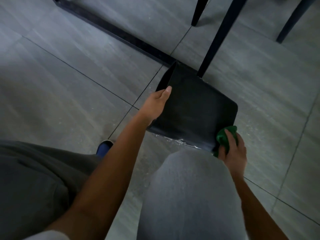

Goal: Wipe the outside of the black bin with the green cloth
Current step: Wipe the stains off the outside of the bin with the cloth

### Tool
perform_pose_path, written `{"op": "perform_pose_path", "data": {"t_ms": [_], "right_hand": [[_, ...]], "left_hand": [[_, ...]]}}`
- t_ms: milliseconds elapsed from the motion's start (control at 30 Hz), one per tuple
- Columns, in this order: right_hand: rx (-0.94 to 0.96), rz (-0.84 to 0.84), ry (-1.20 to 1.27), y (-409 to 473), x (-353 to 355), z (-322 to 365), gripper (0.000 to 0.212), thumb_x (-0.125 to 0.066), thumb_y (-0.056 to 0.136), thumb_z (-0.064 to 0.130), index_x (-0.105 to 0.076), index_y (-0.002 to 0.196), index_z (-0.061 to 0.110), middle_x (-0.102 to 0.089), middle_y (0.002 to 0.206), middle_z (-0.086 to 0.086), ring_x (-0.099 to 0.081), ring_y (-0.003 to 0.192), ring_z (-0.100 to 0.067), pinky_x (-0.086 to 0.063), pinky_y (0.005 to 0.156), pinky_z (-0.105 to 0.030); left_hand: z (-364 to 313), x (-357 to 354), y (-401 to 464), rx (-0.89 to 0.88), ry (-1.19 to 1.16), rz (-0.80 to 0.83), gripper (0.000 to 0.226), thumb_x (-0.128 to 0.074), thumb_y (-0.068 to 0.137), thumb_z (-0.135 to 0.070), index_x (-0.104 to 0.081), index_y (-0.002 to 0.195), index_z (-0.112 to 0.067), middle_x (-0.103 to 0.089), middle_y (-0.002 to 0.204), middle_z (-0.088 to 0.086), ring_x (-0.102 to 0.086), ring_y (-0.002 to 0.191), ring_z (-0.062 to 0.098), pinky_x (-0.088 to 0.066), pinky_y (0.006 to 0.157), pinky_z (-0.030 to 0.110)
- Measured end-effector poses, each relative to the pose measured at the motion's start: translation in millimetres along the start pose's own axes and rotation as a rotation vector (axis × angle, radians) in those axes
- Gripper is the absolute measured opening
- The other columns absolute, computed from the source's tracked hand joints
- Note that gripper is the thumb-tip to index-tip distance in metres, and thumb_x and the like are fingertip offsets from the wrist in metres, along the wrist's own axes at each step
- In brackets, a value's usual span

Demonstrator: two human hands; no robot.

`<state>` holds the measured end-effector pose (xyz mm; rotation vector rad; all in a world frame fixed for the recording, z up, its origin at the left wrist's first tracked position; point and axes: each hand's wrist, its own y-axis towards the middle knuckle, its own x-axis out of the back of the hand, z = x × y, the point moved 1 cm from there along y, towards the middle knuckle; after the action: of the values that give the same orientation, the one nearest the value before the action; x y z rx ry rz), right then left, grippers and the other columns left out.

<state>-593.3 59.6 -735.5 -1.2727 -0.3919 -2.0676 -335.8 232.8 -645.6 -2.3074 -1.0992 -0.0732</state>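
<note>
The black bin [192,108] lies tipped on its side on the grey tiled floor, its open mouth facing left and its base to the right. My left hand [155,104] grips the rim at the mouth, thumb on the outer wall. My right hand [233,149] holds the bunched green cloth [225,135] against the bin's near bottom corner. White suds or water streak the bin's lower edge.
Black table and chair legs [216,37] stand just behind the bin, with a black floor bar [112,30] running from upper left. My knees in grey trousers [187,196] and a blue shoe [103,147] fill the foreground. Wet patches lie beneath the bin.
</note>
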Motion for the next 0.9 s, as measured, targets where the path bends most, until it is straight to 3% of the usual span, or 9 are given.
{"op": "perform_pose_path", "data": {"t_ms": [200, 367, 467, 500, 533, 567, 600, 767, 900], "right_hand": [[-0.016, -0.136, 0.256, 24.3, 20.8, 46.8, 0.061, -0.071, 0.090, 0.012, -0.052, 0.147, 0.023, -0.051, 0.149, -0.009, -0.054, 0.131, -0.026, -0.041, 0.109, -0.031], [-0.041, -0.143, 0.345, 32.3, 1.0, 70.8, 0.061, -0.069, 0.091, 0.014, -0.050, 0.148, 0.023, -0.049, 0.152, -0.010, -0.052, 0.133, -0.030, -0.040, 0.108, -0.032], [-0.086, -0.137, 0.343, 29.0, -7.6, 64.2, 0.060, -0.068, 0.092, 0.015, -0.049, 0.149, 0.023, -0.046, 0.153, -0.012, -0.050, 0.134, -0.033, -0.039, 0.108, -0.034], [-0.102, -0.127, 0.351, 27.1, -10.1, 60.4, 0.060, -0.067, 0.093, 0.015, -0.048, 0.149, 0.023, -0.046, 0.152, -0.012, -0.051, 0.134, -0.034, -0.042, 0.110, -0.038], [-0.120, -0.118, 0.354, 25.0, -12.4, 56.4, 0.060, -0.067, 0.093, 0.016, -0.048, 0.149, 0.023, -0.047, 0.152, -0.011, -0.051, 0.133, -0.034, -0.045, 0.110, -0.043], [-0.140, -0.113, 0.347, 22.9, -14.6, 52.4, 0.059, -0.067, 0.093, 0.017, -0.048, 0.148, 0.024, -0.047, 0.151, -0.011, -0.052, 0.133, -0.034, -0.047, 0.109, -0.047], [-0.159, -0.110, 0.335, 20.6, -16.1, 49.1, 0.059, -0.067, 0.092, 0.017, -0.048, 0.148, 0.025, -0.048, 0.151, -0.010, -0.052, 0.132, -0.034, -0.048, 0.107, -0.049], [-0.223, -0.128, 0.427, 8.4, -6.5, 42.0, 0.060, -0.071, 0.090, 0.015, -0.053, 0.146, 0.026, -0.055, 0.146, -0.005, -0.056, 0.129, -0.024, -0.043, 0.105, -0.031], [-0.252, -0.235, 0.517, 4.2, 13.9, 39.9, 0.061, -0.073, 0.088, 0.012, -0.055, 0.145, 0.027, -0.058, 0.144, -0.001, -0.054, 0.124, -0.012, -0.043, 0.104, -0.025]], "left_hand": [[-21.8, -0.6, 3.9, -0.094, 0.126, -0.046, 0.057, -0.039, 0.103, -0.055, -0.064, 0.112, -0.005, -0.068, 0.104, 0.025, -0.068, 0.093, 0.038, -0.055, 0.090, 0.053], [-50.6, 17.5, -3.6, -0.247, 0.181, 0.221, 0.054, -0.061, 0.097, -0.042, -0.042, 0.147, -0.037, -0.052, 0.137, -0.011, -0.060, 0.092, -0.011, -0.041, 0.083, 0.011], [-52.2, 25.3, -14.9, -0.340, 0.230, 0.402, 0.072, -0.064, 0.098, -0.020, -0.028, 0.155, -0.041, -0.039, 0.157, -0.013, -0.057, 0.106, -0.011, -0.048, 0.085, 0.013], [-50.2, 27.0, -16.4, -0.363, 0.291, 0.409, 0.062, -0.059, 0.100, -0.014, -0.035, 0.153, -0.037, -0.056, 0.142, -0.014, -0.060, 0.101, -0.011, -0.051, 0.080, 0.018], [-47.4, 28.7, -15.9, -0.369, 0.357, 0.368, 0.051, -0.054, 0.103, -0.012, -0.046, 0.147, -0.036, -0.025, 0.117, -0.020, -0.023, 0.106, -0.005, -0.046, 0.069, 0.026], [-42.4, 31.4, -13.7, -0.354, 0.415, 0.308, 0.043, -0.051, 0.104, -0.013, -0.054, 0.140, -0.038, -0.047, 0.072, -0.019, -0.032, 0.060, -0.006, -0.040, 0.065, 0.028], [-36.8, 34.1, -11.2, -0.333, 0.444, 0.249, 0.040, -0.049, 0.105, -0.014, -0.059, 0.134, -0.040, -0.049, 0.070, -0.012, -0.037, 0.059, 0.000, -0.040, 0.065, 0.029], [-48.8, 27.4, -15.7, -0.389, 0.419, 0.156, 0.030, -0.051, 0.104, -0.012, -0.064, 0.128, -0.025, -0.055, 0.089, -0.029, -0.052, 0.075, -0.023, -0.044, 0.079, 0.012], [-92.8, 12.3, -12.7, -0.488, 0.432, 0.420, 0.040, -0.060, 0.100, -0.013, -0.056, 0.138, -0.025, -0.052, 0.122, -0.034, -0.053, 0.108, -0.022, -0.042, 0.092, 0.004]]}}
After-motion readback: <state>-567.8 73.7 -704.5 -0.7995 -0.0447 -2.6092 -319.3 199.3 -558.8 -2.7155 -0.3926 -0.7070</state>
